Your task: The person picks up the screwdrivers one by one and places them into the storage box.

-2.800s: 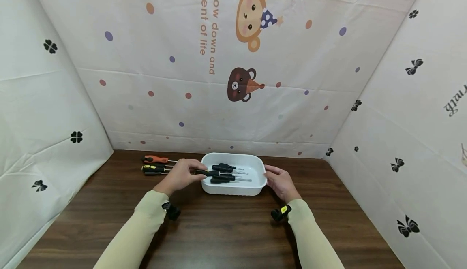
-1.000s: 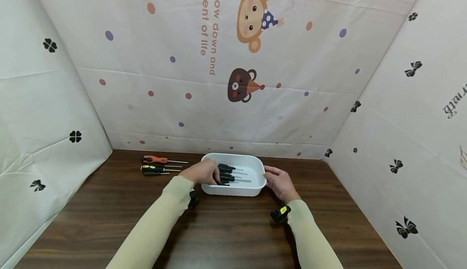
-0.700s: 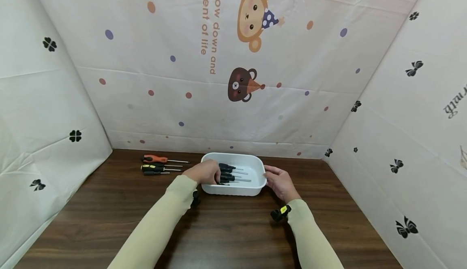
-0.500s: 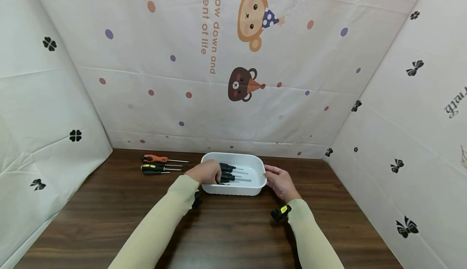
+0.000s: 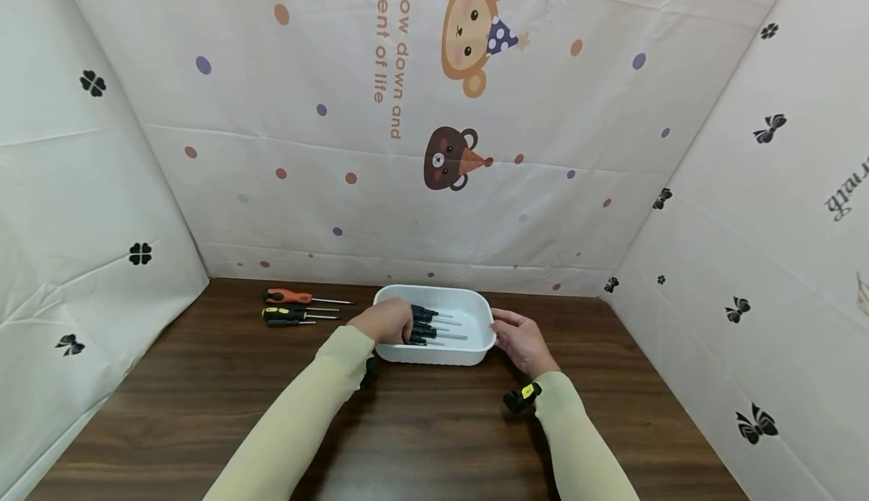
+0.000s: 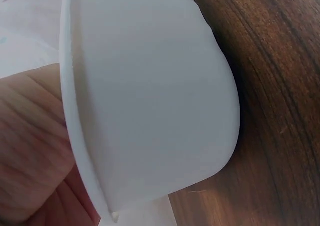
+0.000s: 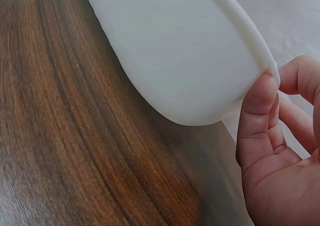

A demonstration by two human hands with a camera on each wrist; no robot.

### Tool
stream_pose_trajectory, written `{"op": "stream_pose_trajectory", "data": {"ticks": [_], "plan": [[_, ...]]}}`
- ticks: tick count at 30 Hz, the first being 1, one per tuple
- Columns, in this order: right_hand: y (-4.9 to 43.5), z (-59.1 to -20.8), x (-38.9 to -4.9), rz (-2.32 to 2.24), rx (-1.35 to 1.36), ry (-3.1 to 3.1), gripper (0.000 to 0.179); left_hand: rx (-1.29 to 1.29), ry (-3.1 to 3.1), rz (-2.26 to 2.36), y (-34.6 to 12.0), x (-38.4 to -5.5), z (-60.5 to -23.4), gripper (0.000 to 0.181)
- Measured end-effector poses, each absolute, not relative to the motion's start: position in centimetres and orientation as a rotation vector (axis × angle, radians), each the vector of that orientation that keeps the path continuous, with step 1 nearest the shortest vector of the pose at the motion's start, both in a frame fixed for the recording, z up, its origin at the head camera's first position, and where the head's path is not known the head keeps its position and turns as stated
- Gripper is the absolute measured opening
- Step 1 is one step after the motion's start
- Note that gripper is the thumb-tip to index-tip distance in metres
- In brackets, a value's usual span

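Lying inside the white tray, the black-handled screwdrivers crowd together, so a careless nudge could knock them out of line. The left hand dips into the tray's left end (its fingertips are hidden, so I cannot tell whether they grasp anything); a hasty exit might snag a handle. The right hand pinches the tray's right rim; should that slacken, a bump could slide it. Left of the tray, the loose screwdrivers might roll if brushed.
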State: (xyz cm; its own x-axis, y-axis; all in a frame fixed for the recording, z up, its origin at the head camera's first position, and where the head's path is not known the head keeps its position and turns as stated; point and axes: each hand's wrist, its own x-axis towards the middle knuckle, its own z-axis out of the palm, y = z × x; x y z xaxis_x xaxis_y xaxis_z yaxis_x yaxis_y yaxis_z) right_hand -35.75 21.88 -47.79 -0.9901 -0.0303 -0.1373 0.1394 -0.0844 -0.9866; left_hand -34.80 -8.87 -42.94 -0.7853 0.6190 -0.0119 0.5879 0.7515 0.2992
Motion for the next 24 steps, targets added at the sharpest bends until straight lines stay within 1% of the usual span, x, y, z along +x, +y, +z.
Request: {"op": "stream_pose_trajectory", "data": {"ticks": [7,12,13,16,17,20,24], "plan": [[21.94,-48.03,-35.84,-2.233,0.109,2.04,0.047,0.974,2.815,0.437,-8.95,-34.95,-42.9,0.06],[21.96,-48.12,-36.02,-2.229,0.114,2.043,0.047,0.953,2.816,0.416,-9.02,-35.44,-43.15,0.054],[21.95,-48.11,-36.01,-2.228,0.115,2.046,0.047,0.936,2.823,0.413,-9.02,-35.43,-43.12,0.049],[21.9,-48.11,-35.99,-2.232,0.122,2.045,0.047,0.892,2.838,0.408,-9.06,-35.33,-43.03,0.026],[21.89,-48.09,-35.96,-2.229,0.121,2.049,0.047,0.885,2.844,0.416,-9.09,-35.27,-43.0,0.021],[21.83,-48.02,-35.9,-2.228,0.122,2.049,0.047,0.895,2.845,0.418,-9.19,-35.14,-42.94,0.016],[21.78,-47.94,-35.85,-2.217,0.129,2.056,0.046,0.925,2.851,0.43,-9.42,-35.1,-42.89,0.013]]}}
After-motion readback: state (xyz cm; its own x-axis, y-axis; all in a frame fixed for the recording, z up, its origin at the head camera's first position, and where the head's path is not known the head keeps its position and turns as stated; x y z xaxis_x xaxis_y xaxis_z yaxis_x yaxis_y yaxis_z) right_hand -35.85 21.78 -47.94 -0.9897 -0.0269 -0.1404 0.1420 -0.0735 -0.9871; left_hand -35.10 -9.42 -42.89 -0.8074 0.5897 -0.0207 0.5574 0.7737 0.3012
